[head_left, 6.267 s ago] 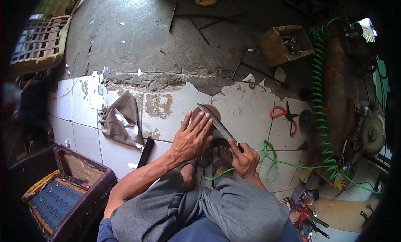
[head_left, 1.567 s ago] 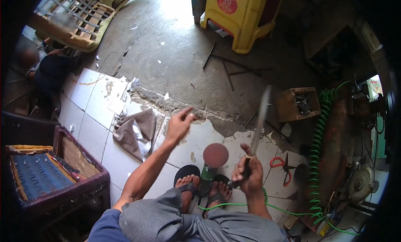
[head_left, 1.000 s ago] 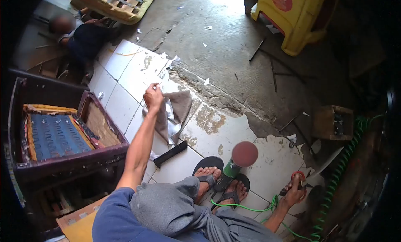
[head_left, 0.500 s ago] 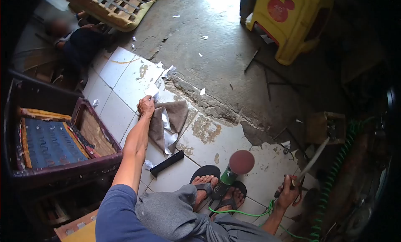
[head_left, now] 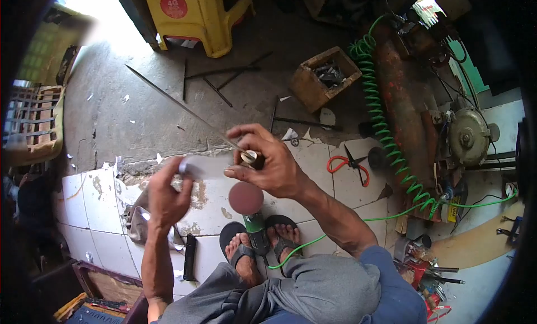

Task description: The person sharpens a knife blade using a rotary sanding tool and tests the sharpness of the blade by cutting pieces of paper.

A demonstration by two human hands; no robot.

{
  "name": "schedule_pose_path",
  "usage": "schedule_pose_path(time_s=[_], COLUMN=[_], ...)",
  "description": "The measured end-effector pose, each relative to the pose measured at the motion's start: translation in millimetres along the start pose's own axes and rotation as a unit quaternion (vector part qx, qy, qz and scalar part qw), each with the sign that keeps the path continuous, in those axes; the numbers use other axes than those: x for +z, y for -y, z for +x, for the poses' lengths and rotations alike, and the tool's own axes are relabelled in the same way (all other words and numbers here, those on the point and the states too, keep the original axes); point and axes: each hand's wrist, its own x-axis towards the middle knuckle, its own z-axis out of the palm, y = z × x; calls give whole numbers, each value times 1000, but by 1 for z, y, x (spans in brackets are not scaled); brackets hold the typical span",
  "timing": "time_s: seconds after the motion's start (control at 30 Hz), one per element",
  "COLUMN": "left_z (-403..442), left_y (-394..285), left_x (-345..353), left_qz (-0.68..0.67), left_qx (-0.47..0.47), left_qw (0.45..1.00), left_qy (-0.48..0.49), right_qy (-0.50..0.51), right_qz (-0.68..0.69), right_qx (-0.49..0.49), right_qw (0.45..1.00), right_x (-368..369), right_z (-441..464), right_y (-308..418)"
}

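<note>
Fingers of the right hand (head_left: 274, 168) curled around a knife (head_left: 190, 111) raised above the floor (head_left: 142, 142), clear of the reddish disc (head_left: 246, 198), while those of the left hand (head_left: 166, 200) pinched a blurred white sheet (head_left: 211, 168); how much blade work remained could not be told.

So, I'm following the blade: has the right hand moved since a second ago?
Yes: the right hand has moved left, from over the red-handled scissors toward the sanding disc.
</note>
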Motion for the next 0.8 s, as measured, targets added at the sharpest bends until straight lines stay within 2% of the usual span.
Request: schedule_pose_path(time_s=[0.07, 0.13, 0.17, 0.2, 0.3, 0.4, 0.43, 0.47, 0.57, 0.63, 0.8], left_z=[12, 16, 14, 13, 11, 14, 17, 18, 19, 19, 17], left_y=[-34, -43, -41, -38, -37, -37, -37, -36, -35, -40, -44], left_x=[4, 8, 10, 16, 24, 30, 32, 33, 30, 30, 28], left_qz=[-29, -35, -51, -113, -188, -100, -49, -45, 102, 85, 53], left_qx=[-42, 10, -15, -34, -119, -98, -60, -59, -16, -22, -18], left_qw=[997, 999, 998, 993, 975, 989, 992, 992, 987, 987, 985], left_qy=[55, 35, 28, 9, 1, -54, -99, -104, -121, -135, -166], right_qy=[26, 68, 43, 24, 20, -18, -60, -102, -90, -54, -51], right_qz=[12, 145, 127, 174, 146, 127, -45, -214, -262, -313, -315], right_qx=[-16, 129, 118, 128, 142, 127, 67, 5, -12, -44, -42], right_qw=[999, 979, 984, 976, 979, 984, 995, 971, 961, 947, 947], right_x=[2, 1, 4, 3, 1, 4, 6, 9, 23, 29, 35], right_z=[12, 15, 13, 12, 11, 13, 13, 12, -1, -8, -10], right_y=[5, 5, 1, 2, -2, -6, -2, 1, -10, -18, -19])
